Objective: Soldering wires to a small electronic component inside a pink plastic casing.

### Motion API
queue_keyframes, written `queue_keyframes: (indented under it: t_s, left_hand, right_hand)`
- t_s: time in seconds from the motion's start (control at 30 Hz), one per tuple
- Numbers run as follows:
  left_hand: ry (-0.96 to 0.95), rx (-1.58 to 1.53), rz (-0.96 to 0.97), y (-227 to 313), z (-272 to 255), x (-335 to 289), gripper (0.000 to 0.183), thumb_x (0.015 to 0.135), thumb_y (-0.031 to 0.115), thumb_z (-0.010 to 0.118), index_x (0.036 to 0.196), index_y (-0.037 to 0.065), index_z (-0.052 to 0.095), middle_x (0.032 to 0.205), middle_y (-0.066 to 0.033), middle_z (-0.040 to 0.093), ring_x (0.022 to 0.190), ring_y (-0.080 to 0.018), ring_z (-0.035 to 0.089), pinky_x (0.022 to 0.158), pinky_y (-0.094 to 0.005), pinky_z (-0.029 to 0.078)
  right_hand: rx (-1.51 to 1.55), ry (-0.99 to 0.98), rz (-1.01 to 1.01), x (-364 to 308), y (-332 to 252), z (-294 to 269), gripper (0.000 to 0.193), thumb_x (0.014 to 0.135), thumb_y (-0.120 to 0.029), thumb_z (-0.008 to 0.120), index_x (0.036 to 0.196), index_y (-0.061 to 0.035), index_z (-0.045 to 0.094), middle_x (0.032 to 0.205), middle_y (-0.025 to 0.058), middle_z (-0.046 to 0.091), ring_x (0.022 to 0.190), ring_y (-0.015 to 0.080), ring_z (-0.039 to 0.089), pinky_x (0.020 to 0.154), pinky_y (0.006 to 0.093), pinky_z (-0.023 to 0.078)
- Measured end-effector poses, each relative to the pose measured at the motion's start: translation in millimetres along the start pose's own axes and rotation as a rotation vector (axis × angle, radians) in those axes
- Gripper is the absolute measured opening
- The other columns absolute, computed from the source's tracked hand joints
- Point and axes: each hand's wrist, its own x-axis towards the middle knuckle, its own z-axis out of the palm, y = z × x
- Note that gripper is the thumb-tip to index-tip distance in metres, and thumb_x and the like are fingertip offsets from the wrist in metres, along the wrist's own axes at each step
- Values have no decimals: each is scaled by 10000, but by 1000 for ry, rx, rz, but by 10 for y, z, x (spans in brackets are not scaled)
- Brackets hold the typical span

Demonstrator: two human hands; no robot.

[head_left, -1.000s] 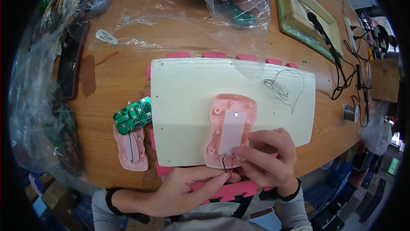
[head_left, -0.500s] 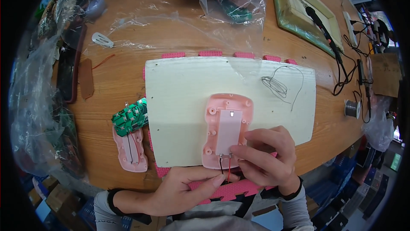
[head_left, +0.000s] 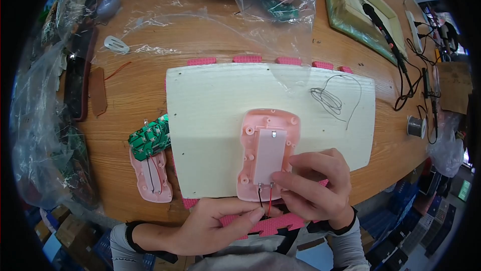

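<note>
A pink plastic housing half lies open side up in front of me, its raised battery box running down the middle. From the box's near end come a black wire and a red wire. My left hand is closed at the housing's near edge, thumb and fingers around the wires; the wire ends are hidden. On the right side, my right hand has bent fingers against the housing's edge and the battery box. Both rest over a pale board.
Left of the board lie a green circuit board and a smaller pink housing with wires. Thin solder wire is coiled on the board. A soldering iron leans on a frame at far right, above a solder spool. Plastic bags line the left.
The whole view has shifted slightly. Both hands keep nearly the same hold on the housing and the wires.
</note>
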Motion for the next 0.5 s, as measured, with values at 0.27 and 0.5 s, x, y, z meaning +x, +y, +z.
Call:
queue_keyframes:
  t_s: [0.27,0.5]
  left_hand:
    - [-9,-32,-48,-13,-15,-16,176,853,34,479,971,-38,587,818,-39,578,736,-56,490,647,-179,401]
    - [-33,-92,-60,6,-15,-16,185,857,22,466,984,-39,586,902,-60,595,803,-62,513,689,-184,411]
  right_hand:
    - [1,-17,4,7,12,-29,305,542,-42,661,839,-108,659,901,67,523,614,134,473,484,209,383]
    - [2,40,13,-3,15,8,282,583,-131,667,864,-113,661,916,37,563,608,126,515,492,234,350]
